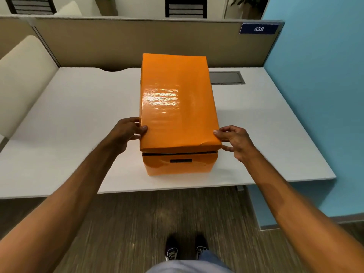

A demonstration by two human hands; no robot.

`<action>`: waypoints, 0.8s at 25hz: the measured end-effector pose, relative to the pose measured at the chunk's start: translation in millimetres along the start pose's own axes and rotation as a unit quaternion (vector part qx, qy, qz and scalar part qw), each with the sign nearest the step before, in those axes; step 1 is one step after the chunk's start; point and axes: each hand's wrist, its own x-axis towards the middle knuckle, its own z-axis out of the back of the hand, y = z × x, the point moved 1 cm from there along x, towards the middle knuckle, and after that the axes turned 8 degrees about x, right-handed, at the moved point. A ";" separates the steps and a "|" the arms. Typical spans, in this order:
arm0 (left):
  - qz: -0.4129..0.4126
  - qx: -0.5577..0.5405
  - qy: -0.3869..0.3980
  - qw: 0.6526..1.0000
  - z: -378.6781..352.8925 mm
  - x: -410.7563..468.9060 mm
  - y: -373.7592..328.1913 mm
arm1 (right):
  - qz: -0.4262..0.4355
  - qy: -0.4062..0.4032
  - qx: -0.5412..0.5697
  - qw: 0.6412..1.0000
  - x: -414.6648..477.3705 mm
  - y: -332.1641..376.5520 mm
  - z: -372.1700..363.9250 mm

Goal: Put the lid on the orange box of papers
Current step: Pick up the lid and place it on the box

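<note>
A glossy orange lid (175, 101) lies over the orange box (179, 164), which stands on the white desk (78, 119) near its front edge. A thin dark gap shows between the lid's near edge and the box front, which has a dark handle slot. My left hand (128, 133) grips the lid's near left corner, thumb on top. Gripping the near right corner is my right hand (234, 141), thumb on top and fingers spread below. The papers inside are hidden.
A beige partition (137, 42) runs behind the desk, with a blue sign reading 438 (259, 28). A grey cable hatch (226, 77) sits in the desk right of the box. A blue wall (319, 95) stands to the right, a cream chair (21, 75) to the left.
</note>
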 end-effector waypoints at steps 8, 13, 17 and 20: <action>0.010 -0.004 0.019 1.000 -2.8 -6.0 15.2 | -0.007 0.010 -0.017 1.000 -2.4 -6.4 -1.4; 0.010 0.011 0.029 0.999 -9.1 -5.4 16.0 | -0.012 0.013 -0.025 1.000 -1.9 -10.5 3.6; 0.009 0.023 0.017 1.000 -11.0 -1.4 21.9 | -0.023 0.015 -0.027 0.999 -0.1 -19.9 4.5; 0.020 0.024 0.027 0.999 -12.9 -1.3 28.2 | -0.029 0.012 -0.032 0.999 3.1 -23.0 4.9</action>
